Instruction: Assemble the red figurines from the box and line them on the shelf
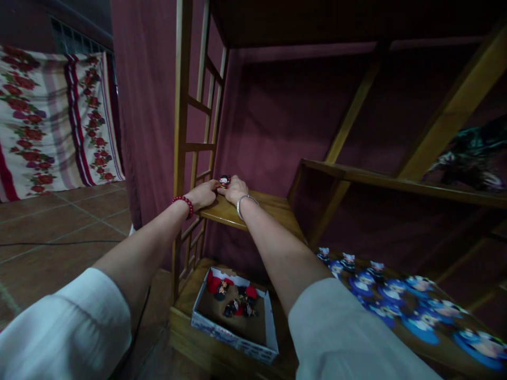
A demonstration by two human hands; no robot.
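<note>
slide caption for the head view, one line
Left hand and right hand touch a small figurine over a wooden shelf, above an open box holding more figurines.

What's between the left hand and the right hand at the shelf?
A small dark-haired figurine is between the left hand and right hand in the head view. Whether it rests on the wooden shelf is hard to tell.

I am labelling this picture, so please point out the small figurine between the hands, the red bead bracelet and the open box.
Small figurine (224,181), head view: its front.
Red bead bracelet (189,202), head view: its beads.
Open box (233,339), head view: its front wall.
</note>
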